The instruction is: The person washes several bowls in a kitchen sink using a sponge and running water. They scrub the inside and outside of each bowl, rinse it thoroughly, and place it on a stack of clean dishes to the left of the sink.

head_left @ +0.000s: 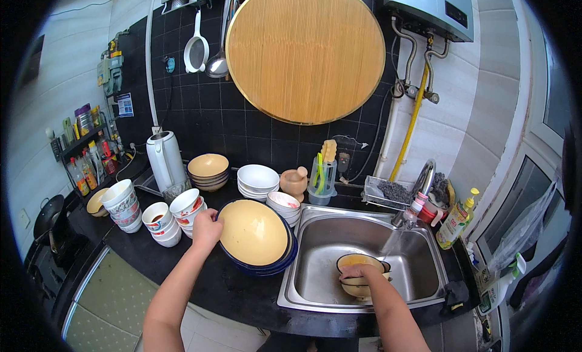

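Observation:
My left hand (209, 228) grips the left rim of a large cream-yellow bowl (254, 231) with a dark blue edge. This bowl tops a stack of blue-sided ones on the counter, left of the sink, and tilts slightly. Down in the steel sink (303, 294), my right hand (356, 271) is closed on the near side of a small cream bowl (357, 260). At least one more cream bowl sits under it; my hand and forearm cover part of them. Water runs from the faucet (414, 208) into the sink, to the right of that hand.
Stacks of white bowls (258, 177) and patterned bowls (120, 200) line the counter's back and left. Behind stand a kettle (167, 161), cream bowls (208, 167), a wooden mortar (293, 183) and a utensil holder (323, 179). Right of the sink is a yellow detergent bottle (456, 222).

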{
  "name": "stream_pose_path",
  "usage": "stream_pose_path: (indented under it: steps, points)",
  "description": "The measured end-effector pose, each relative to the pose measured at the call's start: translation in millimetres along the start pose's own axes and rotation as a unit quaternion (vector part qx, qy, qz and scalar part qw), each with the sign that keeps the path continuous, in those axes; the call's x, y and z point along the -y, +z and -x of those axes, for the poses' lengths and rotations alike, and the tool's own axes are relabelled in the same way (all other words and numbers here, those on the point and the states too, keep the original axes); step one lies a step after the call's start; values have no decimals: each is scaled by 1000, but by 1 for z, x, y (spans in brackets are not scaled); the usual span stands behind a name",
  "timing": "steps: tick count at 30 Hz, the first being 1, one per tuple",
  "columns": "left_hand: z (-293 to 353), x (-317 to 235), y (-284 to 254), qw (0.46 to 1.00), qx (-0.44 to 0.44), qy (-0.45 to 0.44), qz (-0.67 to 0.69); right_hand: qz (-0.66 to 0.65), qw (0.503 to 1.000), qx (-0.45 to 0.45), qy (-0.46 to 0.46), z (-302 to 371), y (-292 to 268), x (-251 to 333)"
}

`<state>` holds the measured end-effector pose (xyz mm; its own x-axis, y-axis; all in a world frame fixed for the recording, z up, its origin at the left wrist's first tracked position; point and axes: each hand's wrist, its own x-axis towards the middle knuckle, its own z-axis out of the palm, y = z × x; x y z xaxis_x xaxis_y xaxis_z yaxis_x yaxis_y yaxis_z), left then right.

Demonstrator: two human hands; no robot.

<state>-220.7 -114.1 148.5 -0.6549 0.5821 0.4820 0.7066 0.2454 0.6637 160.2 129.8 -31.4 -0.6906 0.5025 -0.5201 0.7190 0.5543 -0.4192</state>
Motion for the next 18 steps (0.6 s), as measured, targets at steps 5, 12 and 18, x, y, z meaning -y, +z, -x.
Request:
stream_pose_path:
  steps: [5,12,18]
  points:
    - [7,-14,1,999,-6,17,-34,62,989,-42,131,-4,10,-14]
    - [1,3,3,962,192,-50,-187,115,977,-147,100,33,10,11]
    - [11,-27,-1,958,185,-90,-199,-3,938,-338,74,59,12,-17]
